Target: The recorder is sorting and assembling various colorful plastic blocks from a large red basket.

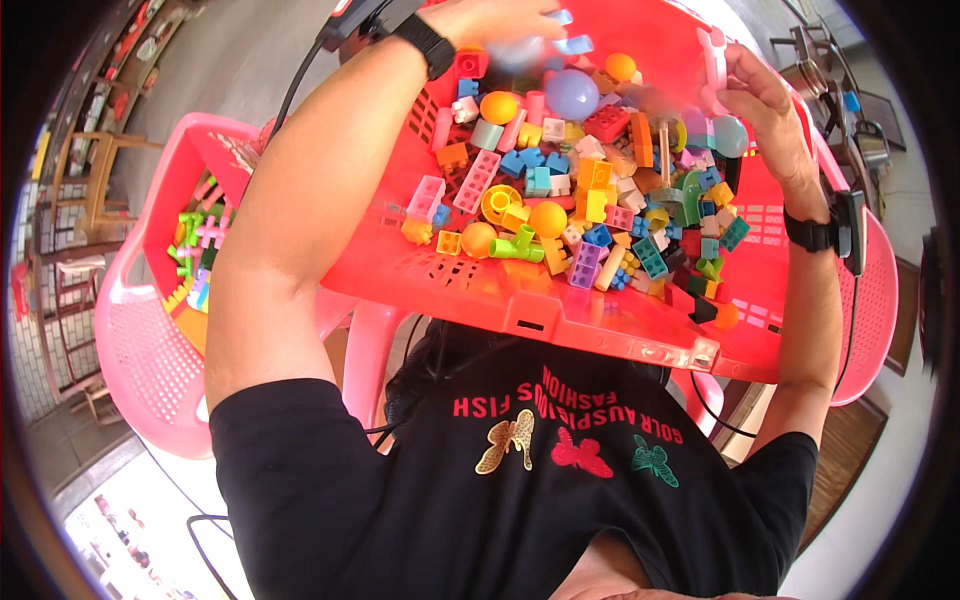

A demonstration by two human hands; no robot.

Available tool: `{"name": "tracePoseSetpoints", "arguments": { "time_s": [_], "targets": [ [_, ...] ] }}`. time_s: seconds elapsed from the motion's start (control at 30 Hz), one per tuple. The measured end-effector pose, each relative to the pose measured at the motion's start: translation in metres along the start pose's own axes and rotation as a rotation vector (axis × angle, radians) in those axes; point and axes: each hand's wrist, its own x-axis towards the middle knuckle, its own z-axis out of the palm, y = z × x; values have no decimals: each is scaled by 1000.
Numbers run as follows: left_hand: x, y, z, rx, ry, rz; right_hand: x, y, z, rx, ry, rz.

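A red plastic basket (430, 300) in front of me holds a heap of mixed toy pieces: building bricks, balls and tubes. My left hand (495, 22) is over its far left part, its fingers smeared by motion close to light blue pieces (574, 45); whether it grips one I cannot make out. At the far right my right hand (762, 95) pinches a long pink toy piece (713, 68) with knobbed ends. Below it lies a pale teal ball (729, 136). A blue-violet ball (571, 95) and an orange ball (498, 107) sit nearer my left hand.
On the left, a pink plastic chair (150, 350) bears a red container (172, 190) with green, pink and blue pieces. Another pink chair (877, 300) stands at the right. Wooden furniture (100, 170) stands farther off, and black cables (290, 90) run by my arms.
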Motion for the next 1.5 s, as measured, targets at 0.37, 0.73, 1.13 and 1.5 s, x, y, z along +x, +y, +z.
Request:
{"name": "tracePoseSetpoints", "arguments": {
  "time_s": [0.37,0.73,1.13,1.5],
  "targets": [
    [-10,3,8,43,-176,-175,-3,-7,31,471,-77,97],
    [-7,0,7,268,-136,-182,0,-5,21,498,-144,78],
    [-19,9,18,21,-499,-48,-2,-8,28,229,-232,-40],
    [-16,33,32,445,-458,-103,-9,26,33,-662,-339,-239]
  ]
}}
